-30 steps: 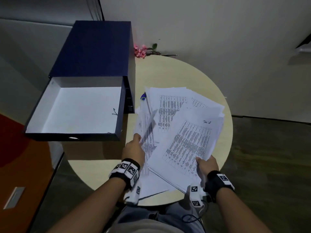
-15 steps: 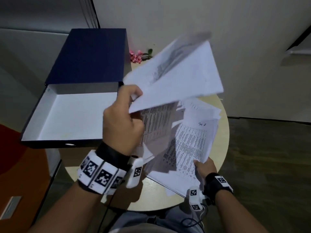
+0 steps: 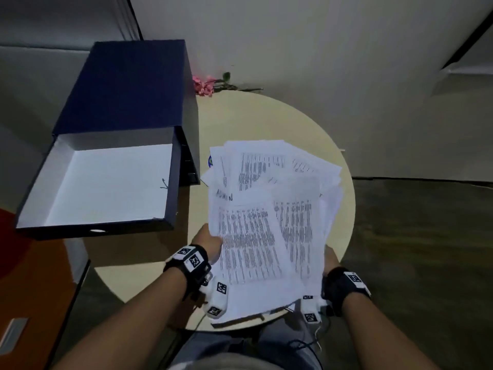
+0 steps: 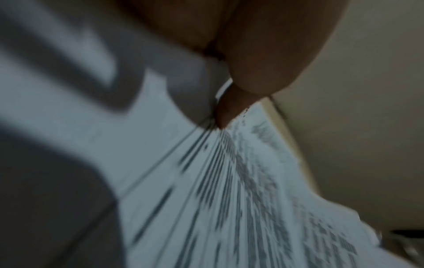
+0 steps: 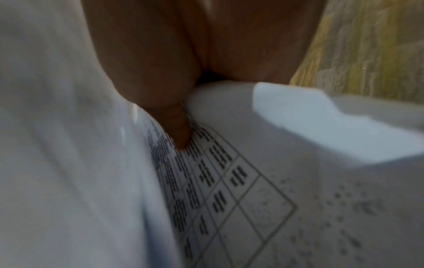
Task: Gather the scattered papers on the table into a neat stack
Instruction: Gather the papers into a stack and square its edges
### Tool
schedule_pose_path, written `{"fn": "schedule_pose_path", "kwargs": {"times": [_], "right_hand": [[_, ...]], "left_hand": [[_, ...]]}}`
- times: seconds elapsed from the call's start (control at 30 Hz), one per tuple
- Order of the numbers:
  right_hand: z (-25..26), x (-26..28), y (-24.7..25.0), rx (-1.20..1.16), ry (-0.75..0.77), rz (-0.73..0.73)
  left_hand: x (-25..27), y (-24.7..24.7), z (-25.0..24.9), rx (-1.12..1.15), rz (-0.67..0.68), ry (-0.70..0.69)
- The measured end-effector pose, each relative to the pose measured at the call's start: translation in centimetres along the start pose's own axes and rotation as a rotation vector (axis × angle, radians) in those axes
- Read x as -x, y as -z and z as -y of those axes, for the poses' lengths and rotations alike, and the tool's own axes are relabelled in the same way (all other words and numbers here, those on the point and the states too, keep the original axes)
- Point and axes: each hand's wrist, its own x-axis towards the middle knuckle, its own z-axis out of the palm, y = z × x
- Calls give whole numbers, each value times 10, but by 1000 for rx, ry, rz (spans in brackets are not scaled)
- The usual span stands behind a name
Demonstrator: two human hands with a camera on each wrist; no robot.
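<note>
Both hands are holding the papers [image 3: 269, 222] over the round table [image 3: 256, 121] — a loose, fanned bundle w/ edges still uneven, printed tables facing up, "ADMIN" handwritten on one sheet. Left hand [image 3: 206, 243] is gripping the bundle's left edge near the bottom; in the left wrist view a thumb [image 4: 229, 108] is pressing onto the sheets, so it's pinching them. Right hand [image 3: 330, 259] is clasping the right edge, mostly hidden behind the paper; right wrist view is showing a thumb [image 5: 176, 127] lying on a printed grid, sheets curling round it. Open blue box [image 3: 106, 169] w/ white lining is sitting at left, overhanging the table edge. Pink flowers [image 3: 204, 85] are lying at the far rim — well apart from the papers.
</note>
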Motion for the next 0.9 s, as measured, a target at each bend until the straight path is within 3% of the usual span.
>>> {"fn": "schedule_pose_path", "kwargs": {"times": [0.13,0.2,0.27,0.4,0.47,0.53,0.63,0.83,0.9], "right_hand": [[12,9,-2,-149,-27,-113],[10,12,-2,-255,24,-18],[4,8,-1,-183,76,72],[-8,-4,2,23,61,15],[-9,-1,1,150,88,17],[-9,0,1,249,109,48],[-5,2,-2,293,101,91],[-10,5,-2,187,100,26],[-9,5,-3,117,72,22]], "left_hand": [[-5,7,15,-346,2,39],[-4,11,15,-520,-94,33],[3,11,9,-551,-194,-14],[1,10,3,-585,-331,-351],[-4,9,0,-625,-262,-492],[-10,7,-5,-679,-172,-541],[-16,0,-13,-694,-82,-469],[-15,-8,-6,-506,-168,-293],[-15,-8,-2,-353,-137,-228]]}}
